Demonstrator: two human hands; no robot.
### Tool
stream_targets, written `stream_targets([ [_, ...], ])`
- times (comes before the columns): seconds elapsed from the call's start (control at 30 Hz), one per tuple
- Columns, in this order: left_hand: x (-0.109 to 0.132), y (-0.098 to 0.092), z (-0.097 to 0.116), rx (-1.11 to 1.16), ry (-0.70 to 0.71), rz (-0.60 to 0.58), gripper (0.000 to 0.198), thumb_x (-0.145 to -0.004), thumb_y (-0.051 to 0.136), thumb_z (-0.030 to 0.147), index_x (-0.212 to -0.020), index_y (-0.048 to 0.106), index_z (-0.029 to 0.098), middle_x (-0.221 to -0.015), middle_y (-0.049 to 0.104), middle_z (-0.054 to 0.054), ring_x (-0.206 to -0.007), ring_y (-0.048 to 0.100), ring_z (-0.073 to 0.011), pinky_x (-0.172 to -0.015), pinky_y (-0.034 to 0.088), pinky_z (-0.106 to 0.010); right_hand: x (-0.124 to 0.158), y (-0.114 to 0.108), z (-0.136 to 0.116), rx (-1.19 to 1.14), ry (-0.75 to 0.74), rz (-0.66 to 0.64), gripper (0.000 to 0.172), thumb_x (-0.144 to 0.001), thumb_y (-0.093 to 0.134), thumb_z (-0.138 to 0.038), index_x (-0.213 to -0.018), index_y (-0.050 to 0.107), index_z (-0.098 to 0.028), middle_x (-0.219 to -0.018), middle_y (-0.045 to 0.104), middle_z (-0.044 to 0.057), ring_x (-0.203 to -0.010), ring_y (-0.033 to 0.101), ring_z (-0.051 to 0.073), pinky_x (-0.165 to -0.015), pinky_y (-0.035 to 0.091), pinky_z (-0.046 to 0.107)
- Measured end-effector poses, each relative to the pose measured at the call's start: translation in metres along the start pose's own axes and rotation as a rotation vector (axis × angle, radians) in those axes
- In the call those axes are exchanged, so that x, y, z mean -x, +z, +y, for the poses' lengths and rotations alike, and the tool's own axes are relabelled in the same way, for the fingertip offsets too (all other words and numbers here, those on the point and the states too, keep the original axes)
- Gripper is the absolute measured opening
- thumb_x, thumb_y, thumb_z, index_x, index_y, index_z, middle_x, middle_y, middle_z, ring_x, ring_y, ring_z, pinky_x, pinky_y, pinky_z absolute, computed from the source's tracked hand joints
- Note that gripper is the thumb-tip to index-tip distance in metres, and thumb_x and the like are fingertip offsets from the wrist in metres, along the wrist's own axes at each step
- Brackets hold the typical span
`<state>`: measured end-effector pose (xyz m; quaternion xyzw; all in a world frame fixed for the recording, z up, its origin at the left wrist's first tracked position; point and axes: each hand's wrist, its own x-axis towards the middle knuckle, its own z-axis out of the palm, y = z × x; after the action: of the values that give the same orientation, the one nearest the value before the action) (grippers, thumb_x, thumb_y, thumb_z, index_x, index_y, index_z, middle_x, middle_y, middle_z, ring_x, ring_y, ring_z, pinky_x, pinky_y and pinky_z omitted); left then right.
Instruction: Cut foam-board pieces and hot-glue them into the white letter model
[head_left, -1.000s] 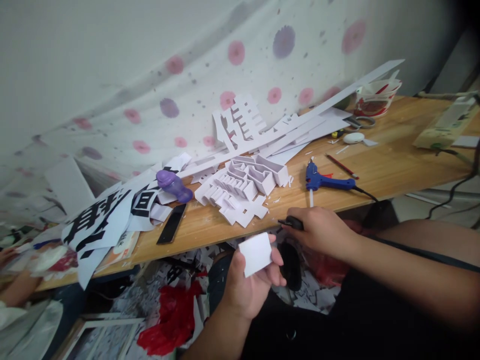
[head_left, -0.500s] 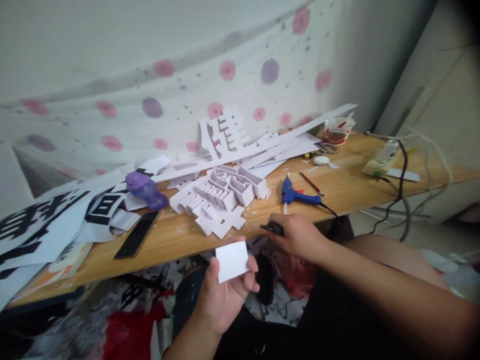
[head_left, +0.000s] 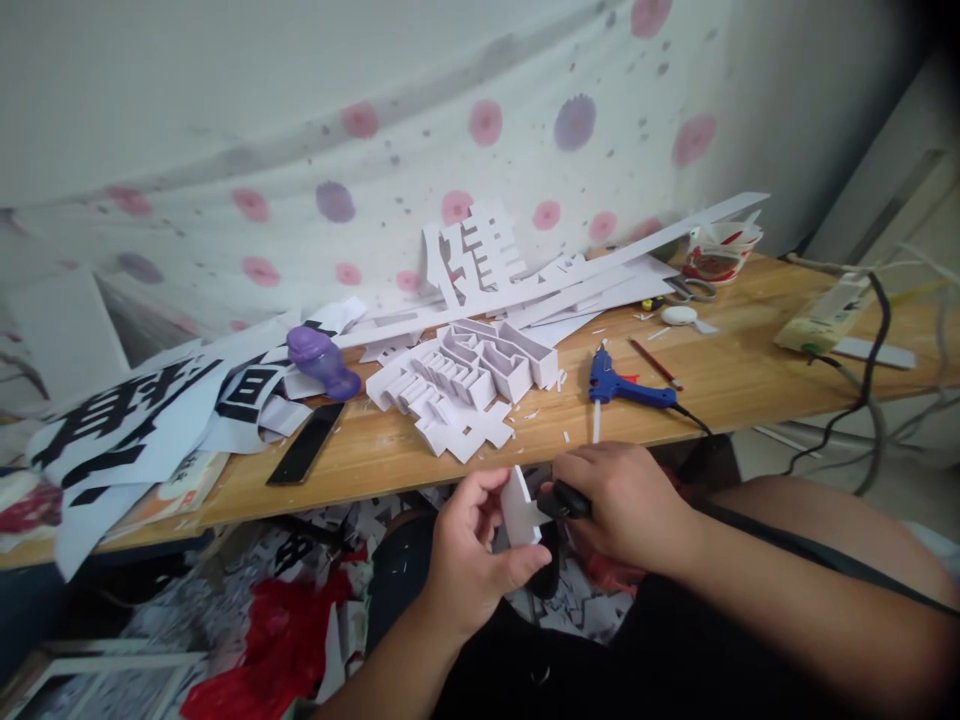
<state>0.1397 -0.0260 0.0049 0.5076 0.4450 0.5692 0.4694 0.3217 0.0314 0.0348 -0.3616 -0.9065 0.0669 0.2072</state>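
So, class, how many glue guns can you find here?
1: the blue glue gun lies on the wooden table, just beyond the right hand and beside the red pencil. Others may be hidden.

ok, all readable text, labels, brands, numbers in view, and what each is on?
"健": white cut-out character.
Printed sheets: large black characters, folded or cut off, not surely readable.
Booklet: too blurred.
Pale box, right; patterned tub: any marks too blurred.
White raised character: too angled to read.
Held white piece: no text visible.
No brand or number readable.
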Motion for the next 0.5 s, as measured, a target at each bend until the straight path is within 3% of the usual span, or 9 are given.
stream_targets([
  [0.3, 0.006, 0.006, 0.018, -0.014, -0.005, -0.053, 0.055, -0.052, 0.085, 0.021, -0.1, 0.057, 0.017, -0.09, 0.066, -0.004, -0.077, 0.061, -0.0134, -0.073, 0.05, -0.023, -0.008, 0.006, 0.005, 0.072, 0.052, 0.048, 0.008, -0.075, 0.06, -0.023, -0.078, 0.054, -0.018, -0.072, 0.062, 0.002, -0.066, 0.057, 0.02, -0.058, 0.026, 0.028],
  [0.5, 0.006, 0.005, 0.018, -0.019, 0.045, -0.056, 0.056, -0.055, 0.083, 0.019, -0.105, 0.057, 0.019, -0.096, 0.066, -0.004, -0.081, 0.061, -0.0128, -0.073, 0.049, -0.021, -0.003, 0.005, 0.001, -0.012, -0.02, 0.075, 0.009, -0.082, 0.054, -0.026, -0.076, 0.054, -0.019, -0.069, 0.06, 0.001, -0.064, 0.055, 0.018, -0.059, 0.027, 0.028],
])
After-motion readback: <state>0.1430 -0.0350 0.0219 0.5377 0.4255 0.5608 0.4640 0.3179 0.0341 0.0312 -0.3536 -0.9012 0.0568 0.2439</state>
